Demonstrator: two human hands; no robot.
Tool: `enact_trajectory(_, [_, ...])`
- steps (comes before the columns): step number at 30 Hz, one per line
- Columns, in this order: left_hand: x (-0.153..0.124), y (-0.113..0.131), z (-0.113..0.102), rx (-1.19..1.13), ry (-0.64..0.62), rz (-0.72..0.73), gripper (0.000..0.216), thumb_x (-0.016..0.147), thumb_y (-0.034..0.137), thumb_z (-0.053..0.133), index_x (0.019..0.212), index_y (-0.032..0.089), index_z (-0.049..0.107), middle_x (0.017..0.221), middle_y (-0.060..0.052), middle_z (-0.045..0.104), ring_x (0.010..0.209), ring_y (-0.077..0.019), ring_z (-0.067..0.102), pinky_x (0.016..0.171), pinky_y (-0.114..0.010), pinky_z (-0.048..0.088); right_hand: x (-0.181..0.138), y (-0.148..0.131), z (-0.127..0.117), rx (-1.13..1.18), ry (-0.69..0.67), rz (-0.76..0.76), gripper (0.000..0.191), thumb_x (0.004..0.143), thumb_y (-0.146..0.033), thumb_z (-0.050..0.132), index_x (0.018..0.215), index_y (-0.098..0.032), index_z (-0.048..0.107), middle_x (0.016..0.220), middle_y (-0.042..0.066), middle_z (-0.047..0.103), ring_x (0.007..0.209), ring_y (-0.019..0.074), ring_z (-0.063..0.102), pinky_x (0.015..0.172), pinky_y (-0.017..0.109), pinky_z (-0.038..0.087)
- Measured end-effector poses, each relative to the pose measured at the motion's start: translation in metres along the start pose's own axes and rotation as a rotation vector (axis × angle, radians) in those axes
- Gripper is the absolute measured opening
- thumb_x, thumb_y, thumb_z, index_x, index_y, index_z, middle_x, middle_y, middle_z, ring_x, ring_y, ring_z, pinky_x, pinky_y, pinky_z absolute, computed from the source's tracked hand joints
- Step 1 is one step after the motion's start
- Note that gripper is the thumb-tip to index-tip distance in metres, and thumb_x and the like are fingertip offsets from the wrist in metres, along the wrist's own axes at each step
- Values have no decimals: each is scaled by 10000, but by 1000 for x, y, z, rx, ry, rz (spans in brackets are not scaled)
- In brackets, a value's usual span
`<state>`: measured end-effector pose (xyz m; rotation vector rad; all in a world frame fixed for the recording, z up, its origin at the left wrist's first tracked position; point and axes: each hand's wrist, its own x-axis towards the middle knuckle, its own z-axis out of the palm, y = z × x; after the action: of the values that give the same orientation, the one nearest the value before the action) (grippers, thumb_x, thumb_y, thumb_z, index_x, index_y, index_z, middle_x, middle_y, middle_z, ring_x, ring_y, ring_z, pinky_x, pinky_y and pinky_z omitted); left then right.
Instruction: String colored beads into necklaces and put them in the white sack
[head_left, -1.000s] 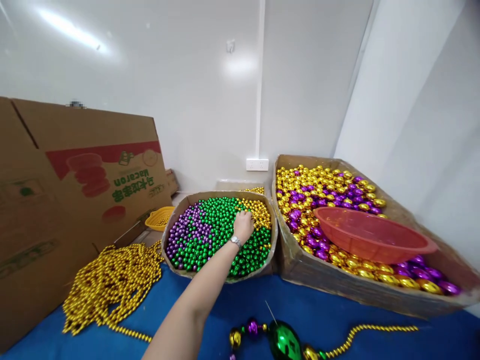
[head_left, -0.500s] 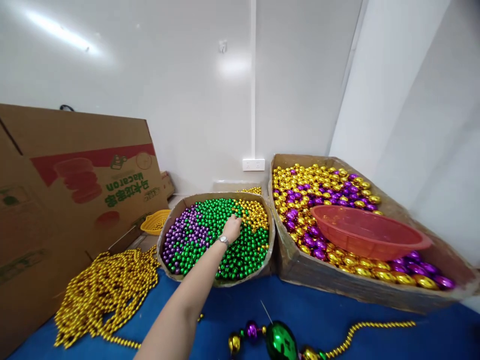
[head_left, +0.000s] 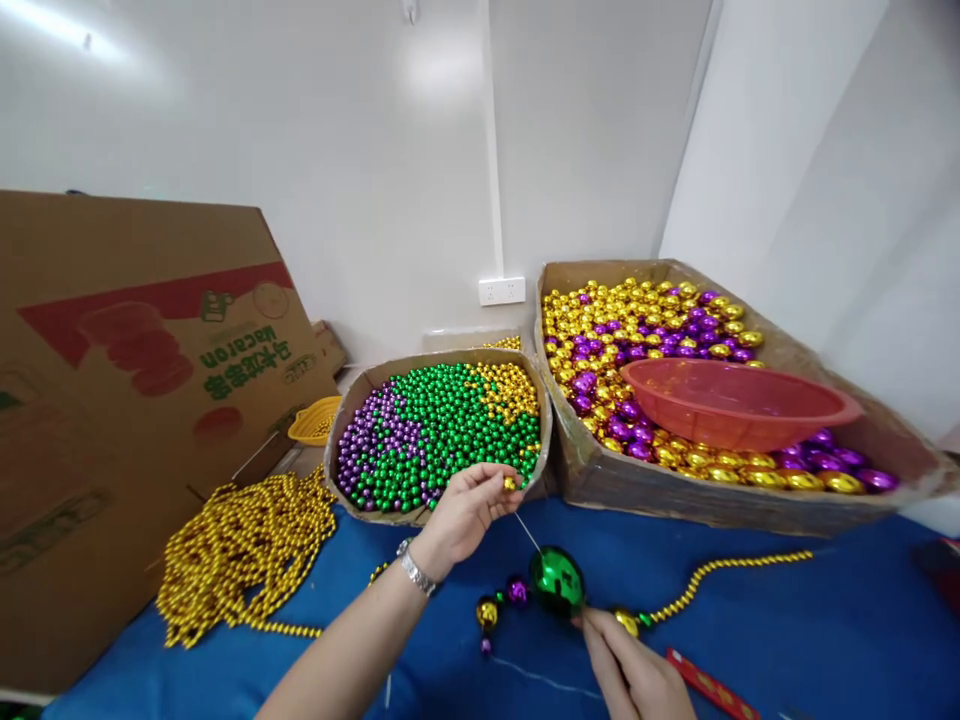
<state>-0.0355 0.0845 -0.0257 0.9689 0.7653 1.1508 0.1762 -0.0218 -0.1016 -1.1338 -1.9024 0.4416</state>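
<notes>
My left hand (head_left: 465, 510) pinches a small gold bead (head_left: 510, 483) just above the tip of a thin needle (head_left: 527, 532). The needle rises from a large green bead (head_left: 557, 580) on a strand lying on the blue cloth. Gold and purple beads (head_left: 501, 602) sit on the strand to the left of the green one. A gold bead chain (head_left: 712, 575) trails off to the right. My right hand (head_left: 630, 672) grips the strand just below the green bead. Behind my left hand stands a cardboard box (head_left: 352, 400) of small green, purple and gold beads.
A larger cardboard box (head_left: 720, 500) of big gold and purple beads holds a red plastic bowl (head_left: 735, 400) at right. A heap of gold bead chains (head_left: 240, 545) lies at left beside a tall printed carton (head_left: 150, 380). A yellow basket (head_left: 315, 420) sits behind. A red strip (head_left: 712, 685) lies near my right hand.
My left hand has drawn back from the box of small beads with a gold bead pinched in it. My right hand has come into view on the strand. The view tilted down.
</notes>
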Motion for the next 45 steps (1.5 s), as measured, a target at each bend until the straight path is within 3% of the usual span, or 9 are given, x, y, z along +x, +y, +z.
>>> enact_trajectory(9, [-31, -13, 1, -105, 16, -61, 206, 762, 261, 707, 904, 113, 689, 946, -100, 683, 736, -129, 633, 714, -259, 478, -4, -4, 1, -88, 53, -57, 247, 952, -262, 369, 966, -192, 606, 854, 69, 727, 752, 151, 705, 670, 173, 541])
enact_trajectory(16, [-41, -5, 4, 142, 2, 34, 243, 745, 275, 721, 931, 129, 668, 929, -94, 700, 823, -142, 628, 755, -250, 473, -14, 9, 1, -242, 92, -157, 245, 938, -254, 390, 1009, -180, 613, 892, 76, 727, 776, 179, 706, 696, 236, 557])
enact_trajectory(19, [-50, -16, 6, 223, -25, 23, 270, 710, 269, 749, 925, 135, 655, 920, -87, 709, 848, -154, 637, 752, -243, 473, -19, 6, 9, -222, 60, -77, 265, 946, -276, 359, 1008, -187, 600, 898, 79, 724, 784, 189, 703, 697, 259, 556])
enact_trajectory(23, [-67, -46, 5, 317, -29, -51, 257, 745, 353, 699, 856, 121, 686, 881, -94, 721, 757, -159, 647, 685, -253, 491, -35, 8, 31, -68, -119, 160, 258, 949, -275, 307, 999, -202, 550, 761, 45, 722, 646, 166, 698, 569, 218, 539])
enact_trajectory(26, [-77, -55, 2, 476, -33, 32, 247, 783, 371, 650, 831, 135, 705, 926, -93, 720, 838, -189, 653, 745, -286, 505, -46, 17, 35, -79, -196, 168, 272, 929, -265, 305, 994, -197, 560, 791, 66, 718, 689, 186, 701, 579, 241, 544])
enact_trajectory(33, [-75, -2, 33, 681, -72, 359, 123, 816, 255, 625, 811, 153, 694, 919, -83, 713, 874, -179, 650, 804, -300, 502, -14, -4, 1, -73, -123, 116, 322, 922, -307, 392, 1194, -204, 529, 1104, 92, 661, 1016, 204, 634, 839, 310, 526])
enact_trajectory(37, [-72, 16, 57, 629, -90, 471, 104, 815, 231, 627, 797, 146, 683, 889, -85, 705, 856, -175, 648, 789, -295, 507, 8, -27, -5, 115, -212, 140, 291, 939, -328, 377, 1103, -204, 583, 962, 75, 691, 840, 182, 673, 728, 275, 548])
enact_trajectory(42, [-78, -3, 52, 521, -81, 413, 237, 874, 291, 541, 1050, 154, 620, 1045, -102, 666, 938, -181, 625, 819, -308, 501, 15, -40, -24, 271, -206, 253, 284, 939, -374, 388, 926, -195, 608, 688, 16, 633, 572, 126, 609, 541, 212, 499])
enact_trajectory(45, [-86, -38, 44, 708, -258, 384, 428, 831, 366, 584, 1206, 167, 529, 1118, -107, 633, 989, -200, 598, 859, -325, 475, 22, -59, -42, 407, -138, 335, 271, 932, -401, 413, 930, -194, 587, 602, -27, 561, 493, 99, 562, 516, 204, 474])
